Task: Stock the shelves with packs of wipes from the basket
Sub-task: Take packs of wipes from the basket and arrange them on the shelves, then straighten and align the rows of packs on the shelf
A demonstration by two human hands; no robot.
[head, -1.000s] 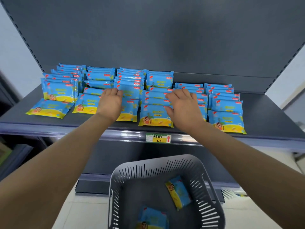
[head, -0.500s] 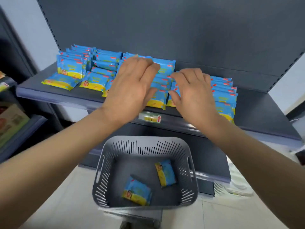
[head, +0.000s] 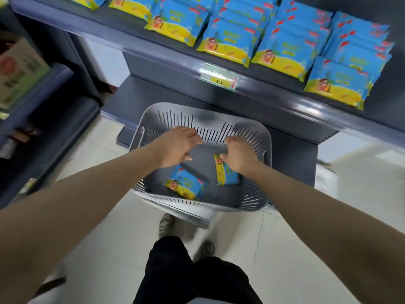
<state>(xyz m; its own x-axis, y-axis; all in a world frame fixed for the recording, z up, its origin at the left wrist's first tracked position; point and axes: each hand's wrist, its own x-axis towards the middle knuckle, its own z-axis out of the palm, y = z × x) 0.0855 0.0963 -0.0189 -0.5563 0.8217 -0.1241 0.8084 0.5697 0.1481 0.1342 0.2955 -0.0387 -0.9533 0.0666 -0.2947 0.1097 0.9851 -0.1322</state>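
Observation:
A grey slotted basket (head: 252, 202) stands on the floor below the shelf, with two blue and yellow packs of wipes in it. My left hand (head: 175, 148) hovers with fingers spread above the left pack (head: 187, 186), not touching it. At the top end of the right pack (head: 226, 174), my right hand (head: 238, 155) has its fingers curled and grips it. Rows of the same packs (head: 230, 40) lie on the dark grey shelf (head: 274, 99) above the basket.
A yellow price tag (head: 221, 79) sits on the shelf's front rail. A lower shelf board (head: 171, 95) runs behind the basket. Another shelf unit with a cardboard box (head: 17, 69) stands at the left. My legs and shoes (head: 166, 224) are on the tiled floor.
Both hands left the packs on the shelf and dropped into the basket. My view tilted down. The right hand now closes on a pack.

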